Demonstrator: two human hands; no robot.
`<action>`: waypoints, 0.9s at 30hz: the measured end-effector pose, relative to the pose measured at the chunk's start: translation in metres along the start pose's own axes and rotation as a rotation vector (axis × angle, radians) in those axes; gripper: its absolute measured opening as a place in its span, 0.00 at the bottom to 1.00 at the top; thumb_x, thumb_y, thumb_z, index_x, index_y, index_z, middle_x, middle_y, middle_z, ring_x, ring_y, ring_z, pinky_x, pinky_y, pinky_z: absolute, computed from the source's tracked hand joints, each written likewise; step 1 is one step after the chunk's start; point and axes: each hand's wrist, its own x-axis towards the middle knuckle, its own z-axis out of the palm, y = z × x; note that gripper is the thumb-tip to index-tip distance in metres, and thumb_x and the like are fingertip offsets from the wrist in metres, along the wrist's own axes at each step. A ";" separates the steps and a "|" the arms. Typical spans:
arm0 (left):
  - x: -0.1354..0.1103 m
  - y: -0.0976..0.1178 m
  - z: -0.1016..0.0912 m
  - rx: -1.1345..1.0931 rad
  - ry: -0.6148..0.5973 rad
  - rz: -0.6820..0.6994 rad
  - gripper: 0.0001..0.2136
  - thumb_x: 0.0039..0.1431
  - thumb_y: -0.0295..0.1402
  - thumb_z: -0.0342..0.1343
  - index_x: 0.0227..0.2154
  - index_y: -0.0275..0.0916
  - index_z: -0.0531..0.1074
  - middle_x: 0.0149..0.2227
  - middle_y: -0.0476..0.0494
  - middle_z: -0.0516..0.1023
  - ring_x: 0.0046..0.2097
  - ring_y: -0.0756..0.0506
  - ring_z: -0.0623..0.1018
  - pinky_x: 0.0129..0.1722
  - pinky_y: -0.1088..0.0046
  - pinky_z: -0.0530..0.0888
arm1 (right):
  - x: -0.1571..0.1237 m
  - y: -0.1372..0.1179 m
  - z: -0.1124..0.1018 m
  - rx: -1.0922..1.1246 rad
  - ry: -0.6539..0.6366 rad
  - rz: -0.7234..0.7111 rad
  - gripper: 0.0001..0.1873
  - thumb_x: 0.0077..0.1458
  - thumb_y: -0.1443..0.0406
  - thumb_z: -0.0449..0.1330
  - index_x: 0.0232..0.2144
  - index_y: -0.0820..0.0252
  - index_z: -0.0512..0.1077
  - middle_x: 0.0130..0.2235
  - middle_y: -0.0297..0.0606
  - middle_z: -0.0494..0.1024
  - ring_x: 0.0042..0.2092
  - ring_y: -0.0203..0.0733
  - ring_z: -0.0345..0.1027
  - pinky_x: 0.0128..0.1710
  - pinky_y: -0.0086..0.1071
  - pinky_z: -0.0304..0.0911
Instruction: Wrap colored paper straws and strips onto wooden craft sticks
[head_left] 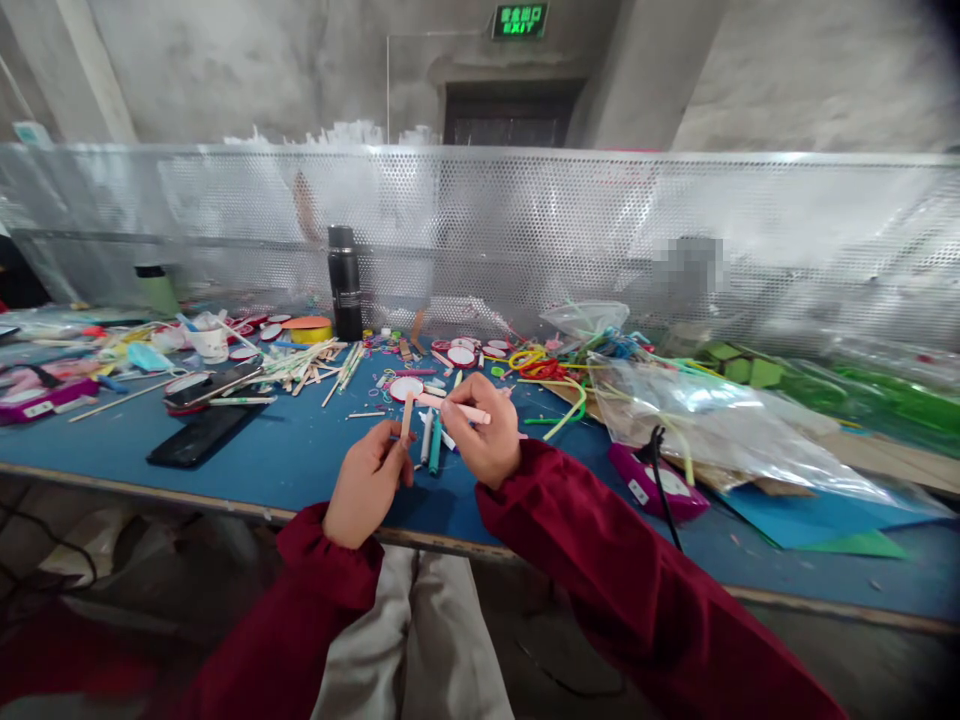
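My left hand is closed on a flat wooden craft stick, held upright between thumb and fingers. In my right hand is a pale pink marker pen, gripped like a pencil. The marker's front end points left and meets or nearly meets the stick's upper part; I cannot tell whether they touch. Just beyond my hands lies a round white disc with a red rim. Between the hands, a teal marker and a grey marker lie on the blue tabletop.
A black bottle stands at the back, near a pile of wooden sticks. At left lies a dark phone. Clear plastic bags, colored pipe cleaners and a purple box sit at right. A perforated metal screen runs behind.
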 end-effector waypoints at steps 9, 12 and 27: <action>0.001 -0.005 0.000 0.025 0.003 0.014 0.10 0.68 0.42 0.49 0.38 0.41 0.70 0.20 0.54 0.73 0.22 0.49 0.67 0.25 0.75 0.64 | 0.000 0.002 0.000 0.073 -0.021 0.047 0.08 0.58 0.65 0.58 0.28 0.54 0.64 0.23 0.27 0.65 0.23 0.34 0.56 0.25 0.31 0.53; 0.000 -0.005 -0.001 0.038 -0.003 0.022 0.11 0.68 0.42 0.49 0.39 0.41 0.70 0.21 0.54 0.73 0.23 0.49 0.67 0.26 0.75 0.64 | 0.000 0.003 -0.001 0.058 -0.023 0.043 0.08 0.58 0.65 0.58 0.27 0.54 0.64 0.23 0.28 0.66 0.24 0.34 0.57 0.25 0.31 0.53; 0.000 -0.006 -0.001 0.056 -0.001 0.027 0.10 0.68 0.41 0.48 0.39 0.42 0.70 0.21 0.54 0.73 0.23 0.48 0.68 0.27 0.73 0.64 | -0.001 0.006 -0.002 0.105 -0.035 0.053 0.07 0.60 0.65 0.58 0.29 0.54 0.65 0.23 0.27 0.66 0.23 0.34 0.57 0.24 0.31 0.52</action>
